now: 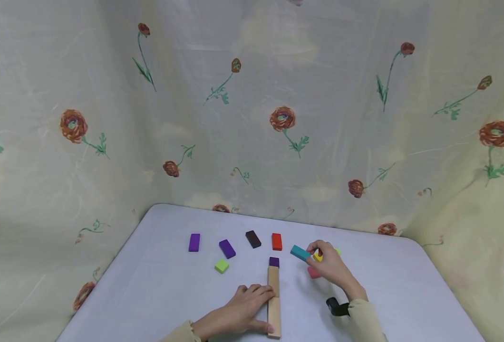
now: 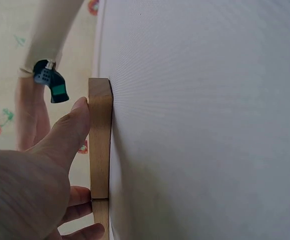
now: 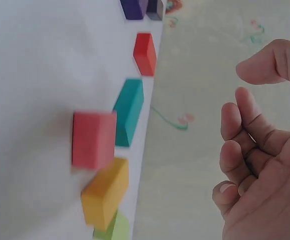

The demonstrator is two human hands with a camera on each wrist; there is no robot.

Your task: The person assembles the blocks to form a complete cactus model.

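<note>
Two plain wooden blocks lie end to end, a near one (image 1: 275, 316) and a far one (image 1: 273, 278), with a dark purple block (image 1: 274, 261) at the far end. My left hand (image 1: 244, 311) rests along their left side, its thumb by the near end and its fingers at the seam. Over the table, my right hand (image 1: 330, 265) hovers near a teal block (image 1: 299, 252), thumb and fingertips apart with nothing between them. In the right wrist view, a pinkish-red block (image 3: 94, 140) and a yellow block (image 3: 105, 192) lie beside the teal one.
Farther back are a red block (image 1: 276, 241), a dark brown block (image 1: 253, 239) and two purple blocks, one at the left (image 1: 194, 242). A lime green block (image 1: 221, 266) lies left of the row. Flowered cloth (image 1: 252, 95) hangs behind the white table (image 1: 158, 266).
</note>
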